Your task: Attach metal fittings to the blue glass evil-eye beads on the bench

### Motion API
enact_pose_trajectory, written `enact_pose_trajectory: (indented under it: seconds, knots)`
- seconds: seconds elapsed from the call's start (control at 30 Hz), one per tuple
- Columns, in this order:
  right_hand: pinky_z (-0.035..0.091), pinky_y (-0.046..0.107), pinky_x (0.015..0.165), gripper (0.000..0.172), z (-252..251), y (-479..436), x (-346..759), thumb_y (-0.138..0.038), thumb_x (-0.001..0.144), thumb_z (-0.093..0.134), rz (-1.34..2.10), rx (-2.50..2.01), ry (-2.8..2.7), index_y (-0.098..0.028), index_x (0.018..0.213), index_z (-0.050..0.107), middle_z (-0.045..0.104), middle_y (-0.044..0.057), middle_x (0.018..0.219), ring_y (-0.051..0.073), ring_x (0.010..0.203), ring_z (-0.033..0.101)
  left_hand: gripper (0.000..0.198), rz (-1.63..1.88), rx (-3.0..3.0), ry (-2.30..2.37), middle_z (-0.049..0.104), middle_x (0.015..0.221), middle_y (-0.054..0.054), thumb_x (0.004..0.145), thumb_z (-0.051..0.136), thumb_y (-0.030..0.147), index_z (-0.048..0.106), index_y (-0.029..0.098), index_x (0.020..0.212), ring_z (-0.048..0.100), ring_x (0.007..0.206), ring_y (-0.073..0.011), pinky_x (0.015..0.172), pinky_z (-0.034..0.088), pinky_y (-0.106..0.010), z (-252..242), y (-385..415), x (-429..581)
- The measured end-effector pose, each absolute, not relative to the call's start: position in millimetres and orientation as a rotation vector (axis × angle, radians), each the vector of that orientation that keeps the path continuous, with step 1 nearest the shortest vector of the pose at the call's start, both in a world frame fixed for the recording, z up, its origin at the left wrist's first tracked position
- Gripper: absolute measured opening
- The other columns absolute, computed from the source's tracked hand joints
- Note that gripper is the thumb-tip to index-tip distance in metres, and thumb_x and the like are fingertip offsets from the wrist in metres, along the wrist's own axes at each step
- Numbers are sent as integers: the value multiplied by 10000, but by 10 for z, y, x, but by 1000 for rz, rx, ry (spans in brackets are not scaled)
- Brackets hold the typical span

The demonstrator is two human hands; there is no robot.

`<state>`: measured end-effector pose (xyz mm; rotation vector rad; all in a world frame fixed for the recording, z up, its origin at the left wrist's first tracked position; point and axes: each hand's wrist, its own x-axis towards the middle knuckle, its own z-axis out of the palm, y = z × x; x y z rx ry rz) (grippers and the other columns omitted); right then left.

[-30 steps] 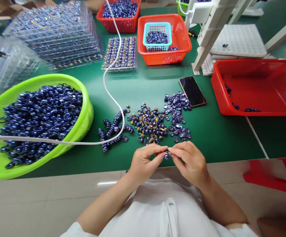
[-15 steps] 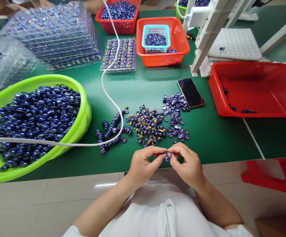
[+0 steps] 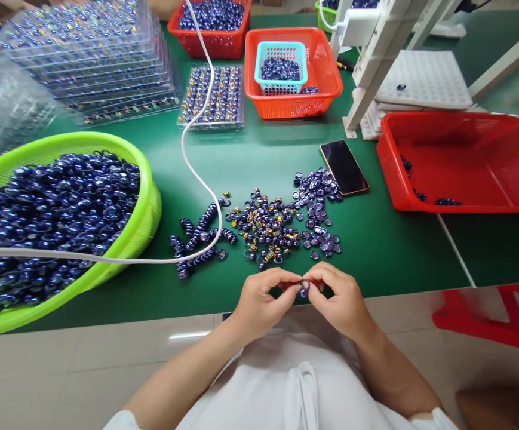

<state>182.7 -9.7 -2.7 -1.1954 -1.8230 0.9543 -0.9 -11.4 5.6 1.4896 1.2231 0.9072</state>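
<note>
Though tiny, ring [image 3: 303, 289] between hands [image 3: 259, 301] [image 3: 342, 301]

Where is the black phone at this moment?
In the head view, the phone lies flat on the green table, right of centre, between the purple pieces and the red tray.

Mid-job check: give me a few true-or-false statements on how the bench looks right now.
1. The left hand and right hand pinch one small purple piece between them. True.
2. The phone lies inside the red tray. False: it lies on the green mat, left of that tray.
3. The white cable crosses over the lime basket. True.
4. The teal basket stands on the bare mat. False: it sits inside the orange basket.
</note>
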Motion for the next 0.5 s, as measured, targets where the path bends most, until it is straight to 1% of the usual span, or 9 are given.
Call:
enact_pose_trajectory:
  seconds: [0.1, 0.2, 0.33, 0.5]
  knots:
    - [517, 284, 701, 128, -25, -13, 2014, -134, 914, 582, 898, -1139, -1937, -217, 941, 675, 674, 22, 855, 153, 773, 628, 106, 876, 1392, 1243, 770, 783, -74, 824, 683, 210, 766, 158, 863, 700, 688, -182, 647, 555, -261, 43, -119, 2]
    - [519, 352, 790, 133, -7, 89, 2160, -157, 921, 605, 610, -1264, -1978, -228, 997, 687, 681, 43, 907, 197, 864, 623, 117, 903, 1290, 1296, 759, 780, -81, 805, 702, 230, 757, 142, 860, 686, 695, -183, 658, 558, -268, 23, -98, -9]
    - [519, 398, 771, 163, -20, 180, 2155, -200, 909, 635, 334, -1353, -2179, -207, 1058, 702, 648, 74, 911, 238, 871, 569, 122, 961, 1160, 1277, 749, 779, -74, 791, 722, 239, 753, 138, 852, 672, 702, -168, 666, 550, -257, 31, -45, -33]
    - [510, 411, 775, 126, -88, 237, 2032, -151, 912, 600, 141, -1389, -2348, -187, 953, 714, 642, 95, 910, 250, 873, 544, 146, 992, 976, 1260, 748, 777, -61, 798, 731, 275, 753, 147, 866, 653, 664, -150, 612, 547, -239, 97, -7, -46]
